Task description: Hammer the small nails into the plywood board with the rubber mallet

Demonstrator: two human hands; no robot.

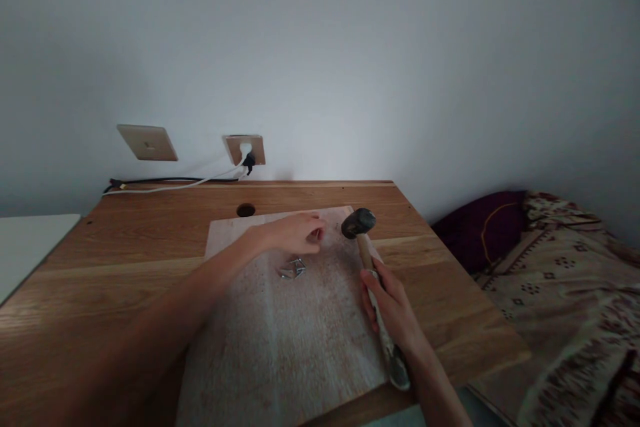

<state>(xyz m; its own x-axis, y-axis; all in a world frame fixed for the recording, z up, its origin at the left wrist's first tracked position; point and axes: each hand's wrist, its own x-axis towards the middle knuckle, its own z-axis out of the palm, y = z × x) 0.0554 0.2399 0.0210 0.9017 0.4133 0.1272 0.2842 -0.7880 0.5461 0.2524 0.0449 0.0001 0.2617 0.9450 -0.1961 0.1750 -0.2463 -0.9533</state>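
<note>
My right hand [387, 300] is wrapped round the handle of a mallet [367, 250] with a dark, rounded head. The head is raised at the right side of a pale, worn wooden board [280, 347]. Over the upper part of the board is my left hand [300, 233], its fingers curled and pinched together; what they hold, if anything, is hidden. Just below the left hand lies a little heap of thin, shiny metal pieces that look like nails [293, 269].
The board lies on a wooden table [125, 247] against a white wall. A round hole [245, 210] is in the tabletop. White and black cables [200, 180] run along the back edge to a wall socket [245, 149]. Right of the table are a patterned cloth [545, 293] and a purple cushion [483, 227].
</note>
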